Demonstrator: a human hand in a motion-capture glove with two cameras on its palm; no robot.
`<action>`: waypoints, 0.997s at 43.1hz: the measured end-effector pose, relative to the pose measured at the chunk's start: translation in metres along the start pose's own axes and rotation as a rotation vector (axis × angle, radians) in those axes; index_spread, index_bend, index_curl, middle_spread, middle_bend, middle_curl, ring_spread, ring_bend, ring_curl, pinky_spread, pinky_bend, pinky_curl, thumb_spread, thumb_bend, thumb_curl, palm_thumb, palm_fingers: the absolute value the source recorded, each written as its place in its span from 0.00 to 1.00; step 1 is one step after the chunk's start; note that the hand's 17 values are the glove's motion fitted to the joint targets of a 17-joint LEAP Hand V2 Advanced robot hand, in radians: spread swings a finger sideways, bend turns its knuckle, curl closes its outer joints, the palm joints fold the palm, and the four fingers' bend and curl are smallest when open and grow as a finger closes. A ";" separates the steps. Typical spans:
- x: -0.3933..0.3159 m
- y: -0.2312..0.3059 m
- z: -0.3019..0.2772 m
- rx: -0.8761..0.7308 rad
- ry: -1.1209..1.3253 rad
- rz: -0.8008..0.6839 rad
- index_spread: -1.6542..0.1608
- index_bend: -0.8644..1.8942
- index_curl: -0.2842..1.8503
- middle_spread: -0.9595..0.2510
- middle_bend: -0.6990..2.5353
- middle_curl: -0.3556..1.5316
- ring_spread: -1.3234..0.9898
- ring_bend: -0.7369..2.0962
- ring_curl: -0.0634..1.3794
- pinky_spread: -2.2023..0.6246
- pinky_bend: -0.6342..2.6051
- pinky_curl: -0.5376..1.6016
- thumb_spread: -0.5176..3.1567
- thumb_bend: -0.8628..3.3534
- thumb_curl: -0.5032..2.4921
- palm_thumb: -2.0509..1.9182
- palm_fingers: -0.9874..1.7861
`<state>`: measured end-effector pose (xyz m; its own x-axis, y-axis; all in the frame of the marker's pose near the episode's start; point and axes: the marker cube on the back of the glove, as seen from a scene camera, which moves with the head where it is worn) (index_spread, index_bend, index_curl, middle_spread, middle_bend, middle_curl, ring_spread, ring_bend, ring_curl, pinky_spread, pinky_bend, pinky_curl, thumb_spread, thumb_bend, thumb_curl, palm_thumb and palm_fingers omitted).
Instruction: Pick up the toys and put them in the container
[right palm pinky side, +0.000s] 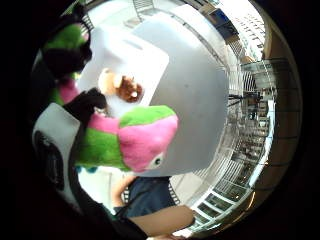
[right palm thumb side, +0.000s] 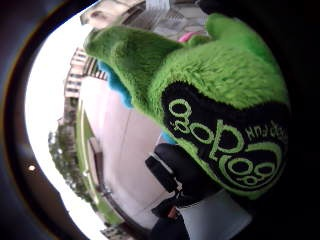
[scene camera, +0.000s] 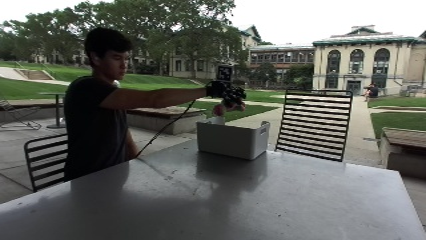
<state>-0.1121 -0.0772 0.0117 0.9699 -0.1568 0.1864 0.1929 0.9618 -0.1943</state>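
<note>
1. At the left of the outside view I sit at the table's left edge, my arm stretched out level toward the middle.
2. My gloved right hand hangs in the air above the white container, which stands on the tabletop toward its far edge.
3. My fingers are curled round the green and pink plush toy; I hold it clamped in my palm, clear of the table.
4. The toy's pink end pokes out under my hand, directly above the container's open top but not yet inside it.
5. In the little finger side palm view a brown and cream toy already lies in the container.
6. I judge this the carrying step, nearly done: the toy is over the container and only the drop remains.
7. The next move calls for lowering my hand a little toward the rim and uncurling my fingers so the toy falls beside the brown one.
8. The toy's long axis runs across my palm, green end by my thumb, pink end with an eye pointing out and down.
</note>
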 end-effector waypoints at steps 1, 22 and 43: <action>-0.001 0.001 0.001 -0.023 -0.016 -0.016 0.72 0.30 0.20 0.56 0.28 0.44 0.40 0.65 0.34 0.64 0.54 0.45 0.47 0.17 0.35 0.60 0.58; 0.069 0.017 -0.017 0.103 0.080 -0.013 0.76 0.36 0.19 0.78 0.27 0.39 0.56 0.48 0.22 0.76 0.58 0.44 0.41 0.18 0.26 0.48 0.28; 0.167 0.110 -0.040 0.230 0.216 0.248 0.75 0.37 0.24 0.75 0.29 0.40 0.55 0.41 0.20 0.77 0.47 0.38 0.46 0.19 0.23 0.50 0.34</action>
<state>0.0770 -0.0062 -0.0172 0.9966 0.0661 -0.0501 -0.0653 0.9977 0.0174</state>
